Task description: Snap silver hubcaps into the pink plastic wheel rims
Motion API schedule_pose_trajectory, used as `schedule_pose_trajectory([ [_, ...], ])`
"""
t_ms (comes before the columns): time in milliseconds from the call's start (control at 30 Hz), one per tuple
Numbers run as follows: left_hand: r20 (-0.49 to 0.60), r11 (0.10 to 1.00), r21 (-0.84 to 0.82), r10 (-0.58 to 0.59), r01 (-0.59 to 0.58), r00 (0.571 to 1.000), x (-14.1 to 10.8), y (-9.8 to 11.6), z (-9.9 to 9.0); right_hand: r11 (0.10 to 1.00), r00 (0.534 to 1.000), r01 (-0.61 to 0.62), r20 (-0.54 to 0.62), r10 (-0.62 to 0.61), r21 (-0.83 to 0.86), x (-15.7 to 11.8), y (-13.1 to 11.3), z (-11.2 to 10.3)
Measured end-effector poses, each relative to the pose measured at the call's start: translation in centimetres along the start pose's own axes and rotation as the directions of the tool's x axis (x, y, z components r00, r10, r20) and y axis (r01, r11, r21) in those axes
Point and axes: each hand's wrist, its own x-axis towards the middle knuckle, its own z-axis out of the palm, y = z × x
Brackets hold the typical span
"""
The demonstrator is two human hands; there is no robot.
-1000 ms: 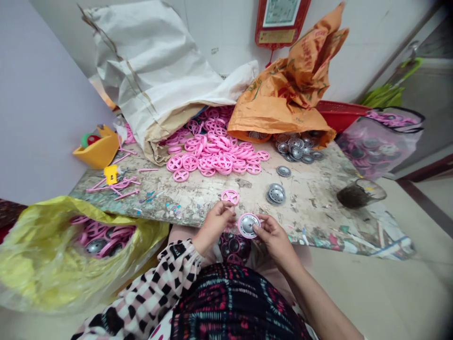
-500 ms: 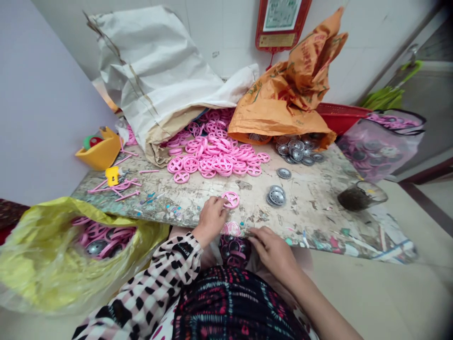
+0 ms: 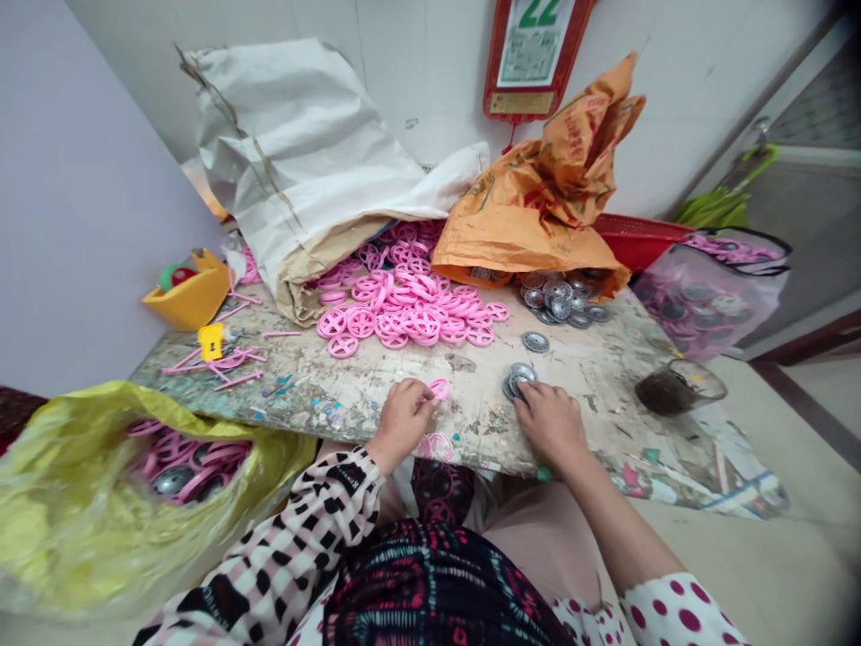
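Observation:
My left hand (image 3: 402,422) pinches a pink spoked plastic wheel (image 3: 440,388), tilted up off the worktop. To the right, the fingertips of my right hand (image 3: 555,431) close on the edge of a silver-grey wheel cover (image 3: 517,375); another lies under it, and the fingers partly hide both. A single grey wheel cover (image 3: 536,342) lies just beyond. At the table's front edge, between my hands, is another pink wheel (image 3: 436,446). Farther back spreads a heap of pink wheels (image 3: 421,314), with a cluster of grey wheel covers (image 3: 558,301) to its right.
A white sack (image 3: 302,135) and an orange sack (image 3: 531,206) stand at the back. At the left are a yellow holder (image 3: 192,296), pink sticks (image 3: 235,359) and a yellow bag (image 3: 60,484) with wheels. A dark-bottomed cup (image 3: 673,390) stands at the right.
My right hand has moved from the table's front edge up and right to the grey wheel covers. The pink wheel in my left hand has tipped up from flat. The view has shifted slightly upward.

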Motion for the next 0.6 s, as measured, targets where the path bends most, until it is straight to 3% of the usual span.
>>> schedule_pose_trajectory([
  [67, 0.015, 0.941, -0.309, -0.143, 0.141, 0.99, 0.0, 0.3, 0.1, 1.0, 1.0, 0.005, -0.001, -0.005, -0.004, 0.0, 0.2, 0.1],
  [167, 0.17, 0.636, -0.686, -0.334, 0.355, 0.927, 0.0, 1.2, 0.3, 0.997, 0.997, -0.065, -0.033, 0.066, 0.044, 0.2, 0.9, -0.1],
  [267, 0.38, 0.295, -0.804, -0.413, 0.517, 0.828, -0.4, 2.4, 0.2, 0.967, 0.971, -0.151, -0.151, 0.183, 0.203, 0.3, 1.1, -1.1],
  [367, 0.539, 0.071, -0.787, -0.404, 0.613, 0.739, -1.0, 3.5, 0.4, 0.855, 0.927, -0.112, -0.256, 0.274, 0.507, -0.2, -0.7, -2.8],
  [467, 0.598, -0.041, -0.777, -0.361, 0.628, 0.716, -1.7, 4.3, 0.9, 0.727, 0.945, 0.005, -0.24, 0.221, 0.686, -1.3, -4.2, -4.2],
  [600, 0.608, -0.069, -0.786, -0.267, 0.614, 0.748, -2.8, 5.2, 1.4, 0.778, 0.964, 0.102, -0.254, 0.075, 0.619, -2.9, -7.9, -4.4],
])
